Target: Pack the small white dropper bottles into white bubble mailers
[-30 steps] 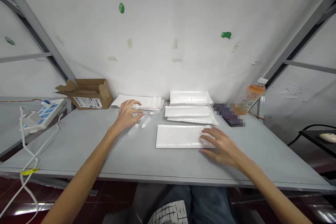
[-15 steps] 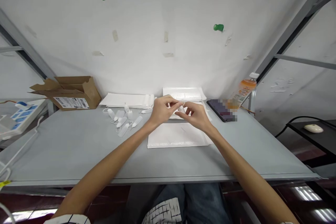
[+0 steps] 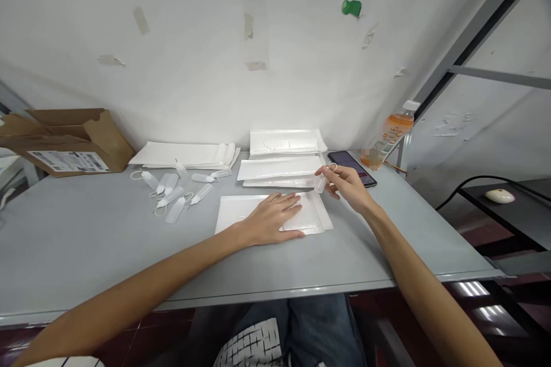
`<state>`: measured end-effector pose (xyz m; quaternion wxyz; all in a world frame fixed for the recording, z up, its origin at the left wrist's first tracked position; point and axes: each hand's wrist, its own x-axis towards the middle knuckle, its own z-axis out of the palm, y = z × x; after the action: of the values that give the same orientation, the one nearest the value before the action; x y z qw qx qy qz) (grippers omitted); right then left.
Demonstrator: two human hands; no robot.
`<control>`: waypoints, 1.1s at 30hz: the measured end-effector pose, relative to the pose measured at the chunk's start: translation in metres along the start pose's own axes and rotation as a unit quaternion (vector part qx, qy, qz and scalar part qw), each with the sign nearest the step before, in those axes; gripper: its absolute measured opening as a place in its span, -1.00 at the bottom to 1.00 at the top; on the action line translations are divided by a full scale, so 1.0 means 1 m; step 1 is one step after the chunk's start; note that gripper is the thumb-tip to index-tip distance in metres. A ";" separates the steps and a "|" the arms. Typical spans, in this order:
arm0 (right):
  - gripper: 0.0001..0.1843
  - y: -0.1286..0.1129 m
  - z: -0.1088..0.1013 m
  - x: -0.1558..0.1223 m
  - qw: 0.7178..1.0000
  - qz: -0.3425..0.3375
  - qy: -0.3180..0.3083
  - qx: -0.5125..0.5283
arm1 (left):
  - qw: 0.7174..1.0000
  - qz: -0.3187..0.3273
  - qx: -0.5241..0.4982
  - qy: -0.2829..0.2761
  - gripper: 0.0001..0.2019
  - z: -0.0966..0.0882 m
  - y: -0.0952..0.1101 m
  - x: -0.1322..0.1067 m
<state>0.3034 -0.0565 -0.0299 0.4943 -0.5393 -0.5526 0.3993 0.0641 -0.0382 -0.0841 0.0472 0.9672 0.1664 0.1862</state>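
Envelope (image 3: 310, 215) lies under left hand (image 3: 273, 221), bottle (image 3: 319, 184) in right hand (image 3: 348, 184).

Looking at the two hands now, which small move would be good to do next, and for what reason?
Probably lower the right hand, bringing its bottle to the right end of the envelope. The left hand lies flat on that envelope, seemingly steadying it, and the bottle is already held close to that end. Whether the end is open, I cannot tell.

about ten dropper bottles (image 3: 175, 210), two hands (image 3: 275, 219), one phone (image 3: 349, 161)
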 end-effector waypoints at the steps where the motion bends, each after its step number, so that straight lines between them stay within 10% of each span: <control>1: -0.51 0.000 0.001 -0.001 1.000 0.008 0.004 0.007 | 1.000 -0.008 -0.008 -0.004 -0.43 -0.002 -0.001 -0.003; 15: -0.65 0.000 0.011 -0.008 0.985 0.072 -0.142 -0.072 | 0.974 -0.135 -0.155 0.092 -0.50 -0.018 -0.014 -0.021; 25: -0.73 0.011 0.022 -0.008 0.969 -0.107 -0.076 -0.212 | 0.983 -0.104 -0.120 0.091 -0.57 -0.017 -0.014 -0.021; 33: -0.73 0.007 0.022 -0.012 0.971 -0.068 -0.115 -0.197 | 0.989 -0.141 -0.028 0.043 -0.42 -0.018 -0.009 -0.022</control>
<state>0.2826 -0.0657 -0.0421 0.3378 -0.5377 -0.7089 0.3069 0.0354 -0.0367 -0.0764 0.0930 0.9235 0.2973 0.2239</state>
